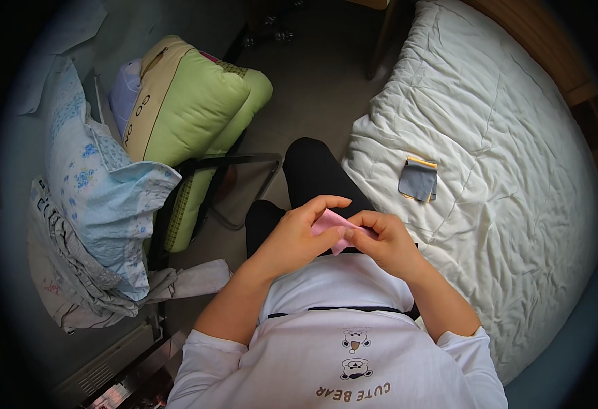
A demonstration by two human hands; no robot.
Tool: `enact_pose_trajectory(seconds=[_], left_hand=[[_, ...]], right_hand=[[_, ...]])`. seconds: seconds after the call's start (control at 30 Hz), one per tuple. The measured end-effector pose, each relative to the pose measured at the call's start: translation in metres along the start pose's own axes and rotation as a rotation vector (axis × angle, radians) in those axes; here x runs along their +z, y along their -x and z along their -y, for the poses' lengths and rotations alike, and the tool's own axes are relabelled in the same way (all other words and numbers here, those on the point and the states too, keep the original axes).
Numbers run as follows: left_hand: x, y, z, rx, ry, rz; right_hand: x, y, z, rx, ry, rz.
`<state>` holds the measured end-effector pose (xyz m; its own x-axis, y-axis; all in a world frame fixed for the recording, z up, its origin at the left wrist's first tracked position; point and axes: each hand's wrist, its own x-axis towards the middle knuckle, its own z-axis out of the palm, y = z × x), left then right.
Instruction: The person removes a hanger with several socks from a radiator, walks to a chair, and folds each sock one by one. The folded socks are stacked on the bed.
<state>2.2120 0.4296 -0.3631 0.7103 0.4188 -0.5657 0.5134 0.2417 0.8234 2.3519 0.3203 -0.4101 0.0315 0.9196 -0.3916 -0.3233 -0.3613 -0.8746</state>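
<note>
A small piece of pink cloth [329, 222] is held between my two hands, just above my lap. My left hand [307, 228] pinches it from the left, thumb in front and fingers behind. From the other side my right hand [382, 235] grips its right part, the two thumbs almost meeting. Much of the cloth is hidden by the fingers, so I cannot tell its full shape. To the right, a folded grey cloth [417, 180] with orange-yellow edges lies on the white quilt [510, 136].
A green quilt or cushion [197, 109] is heaped on a black-framed chair [265, 163] at the left. Beside it are a blue flowered pillow [101, 184] and crumpled grey clothing [87, 273]. The bed's wooden headboard [551, 48] curves along the far right.
</note>
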Motion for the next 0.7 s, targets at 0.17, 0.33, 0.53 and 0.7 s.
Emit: enact_pose_trajectory(seconds=[0.17, 0.33, 0.53, 0.7], left_hand=[[-0.0011, 0.0002, 0.0016, -0.009, 0.008, 0.012], [0.0005, -0.0007, 0.0065, -0.009, 0.114, -0.014], [-0.0016, -0.0013, 0.0066, -0.010, -0.018, 0.009], [0.0027, -0.0002, 0.0058, -0.017, 0.124, -0.039]], right_hand=[[-0.0029, 0.0006, 0.0051, 0.062, 0.018, 0.002], [-0.0047, 0.0007, 0.0035, 0.079, -0.041, 0.010], [-0.0048, 0.0005, 0.0039, 0.081, -0.054, 0.015], [-0.0054, -0.0007, 0.0034, 0.130, -0.110, 0.033]])
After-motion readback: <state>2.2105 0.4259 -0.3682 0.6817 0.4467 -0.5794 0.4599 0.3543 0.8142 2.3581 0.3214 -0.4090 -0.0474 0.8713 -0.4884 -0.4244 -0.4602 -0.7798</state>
